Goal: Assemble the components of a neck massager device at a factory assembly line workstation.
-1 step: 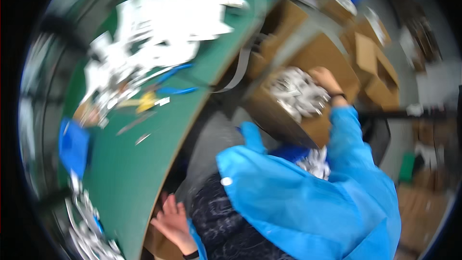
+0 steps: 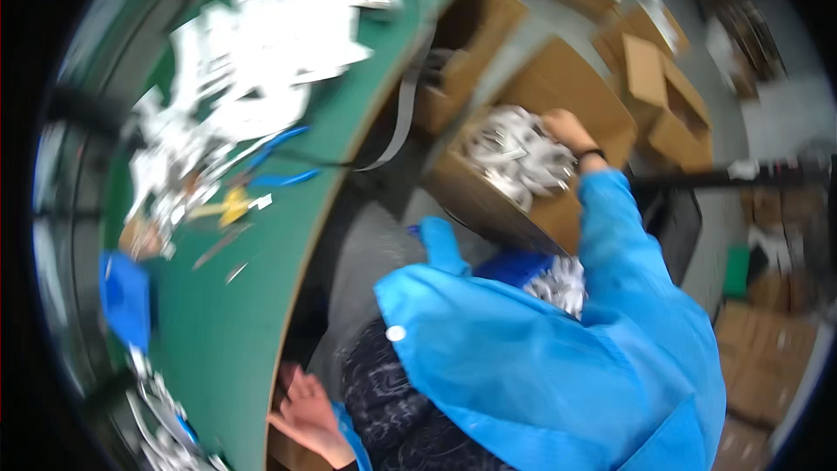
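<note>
My right hand point(image 2: 568, 131) reaches into an open cardboard box point(image 2: 540, 231) on the right. Its fingers curl down at the edge of a heap of white and shiny, loop-like pieces point(image 2: 516, 153). The fingertips are hidden, so what they hold cannot be made out. Low in the view, my left hand point(image 2: 309, 414) is held palm up beside the table edge, fingers apart and holding nothing. The green table point(image 2: 218, 323) lies nearest to it. Blue-handled pliers or cutters point(image 2: 283, 176) and a yellow tool point(image 2: 234, 207) rest on the table, both blurred.
White sheet-like parts point(image 2: 288, 44) cover the far table. A blue bin point(image 2: 125, 292) and white strips point(image 2: 161, 427) are at its left edge. Beneath my right arm sits a blue container point(image 2: 510, 269) with shiny pieces. More open cardboard boxes point(image 2: 663, 105) stand at the right.
The whole scene has shifted a little to the left in the view as my head turned. Both hands keep nearly the same pose, the right one still at the box.
</note>
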The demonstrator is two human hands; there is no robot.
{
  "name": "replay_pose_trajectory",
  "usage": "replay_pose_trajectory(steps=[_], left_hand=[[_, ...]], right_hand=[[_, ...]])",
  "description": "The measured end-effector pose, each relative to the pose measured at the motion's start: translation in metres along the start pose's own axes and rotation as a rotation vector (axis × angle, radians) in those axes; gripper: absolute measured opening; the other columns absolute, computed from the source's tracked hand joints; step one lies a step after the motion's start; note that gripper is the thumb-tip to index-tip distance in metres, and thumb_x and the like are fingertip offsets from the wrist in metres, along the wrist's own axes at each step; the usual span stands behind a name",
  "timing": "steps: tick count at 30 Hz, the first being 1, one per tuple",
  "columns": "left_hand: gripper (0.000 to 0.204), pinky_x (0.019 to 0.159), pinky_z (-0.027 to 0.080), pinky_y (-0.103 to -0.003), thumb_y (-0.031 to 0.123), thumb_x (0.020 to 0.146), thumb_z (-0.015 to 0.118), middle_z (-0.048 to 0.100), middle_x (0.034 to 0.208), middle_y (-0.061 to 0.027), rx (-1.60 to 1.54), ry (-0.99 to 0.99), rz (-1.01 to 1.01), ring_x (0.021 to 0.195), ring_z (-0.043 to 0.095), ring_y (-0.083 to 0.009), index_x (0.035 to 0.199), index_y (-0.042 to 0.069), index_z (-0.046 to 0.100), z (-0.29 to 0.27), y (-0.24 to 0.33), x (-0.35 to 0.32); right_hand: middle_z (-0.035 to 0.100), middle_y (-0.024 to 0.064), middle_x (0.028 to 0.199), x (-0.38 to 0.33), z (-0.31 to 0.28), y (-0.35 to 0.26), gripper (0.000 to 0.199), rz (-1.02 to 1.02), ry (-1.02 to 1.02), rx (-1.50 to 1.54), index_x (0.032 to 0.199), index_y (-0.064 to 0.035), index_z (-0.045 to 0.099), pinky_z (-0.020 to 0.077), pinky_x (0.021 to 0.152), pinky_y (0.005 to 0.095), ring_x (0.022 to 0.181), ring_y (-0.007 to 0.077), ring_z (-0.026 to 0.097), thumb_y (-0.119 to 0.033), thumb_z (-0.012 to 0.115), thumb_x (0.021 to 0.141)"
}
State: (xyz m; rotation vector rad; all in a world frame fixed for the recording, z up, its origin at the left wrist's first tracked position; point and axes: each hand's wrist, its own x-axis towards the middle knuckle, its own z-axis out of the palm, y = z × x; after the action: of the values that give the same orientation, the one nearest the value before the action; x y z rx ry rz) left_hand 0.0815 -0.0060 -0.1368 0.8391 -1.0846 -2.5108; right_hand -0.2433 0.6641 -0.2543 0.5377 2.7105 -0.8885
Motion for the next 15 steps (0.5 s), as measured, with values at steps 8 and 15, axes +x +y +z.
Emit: replay_pose_trajectory(steps=[8, 15], left_hand=[[0.043, 0.089, 0.05, -0.038, 0.028, 0.08, 0.084, 0.067, 0.111, -0.0073, -0.198, 0.236, 0.016, 0.107, 0.061, -0.023, 0.113, 0.008, 0.065, 0.082, 0.025, 0.022], [0.049, 0.085, 0.049, -0.037, 0.03, 0.077, 0.085, 0.066, 0.108, -0.0067, -0.099, 0.317, -0.013, 0.1, 0.06, -0.0217, 0.115, 0.007, 0.064, 0.084, 0.027, 0.025]], right_hand=[[0.066, 0.0228, 0.13, -0.006, 0.109, 0.1, 0.041, 0.402, -0.256, -0.47, 0.122, -0.0033, 0.072, 0.0497, 0.104, 0.0452, 0.123, 0.0369, 0.063, -0.029, 0.053, 0.096], [0.064, 0.013, 0.127, 0.006, 0.189, 0.097, 0.034, -0.042, -0.022, -0.731, 0.125, -0.0107, 0.065, 0.0399, 0.104, 0.0514, 0.123, 0.0328, 0.056, -0.021, 0.045, 0.099]])
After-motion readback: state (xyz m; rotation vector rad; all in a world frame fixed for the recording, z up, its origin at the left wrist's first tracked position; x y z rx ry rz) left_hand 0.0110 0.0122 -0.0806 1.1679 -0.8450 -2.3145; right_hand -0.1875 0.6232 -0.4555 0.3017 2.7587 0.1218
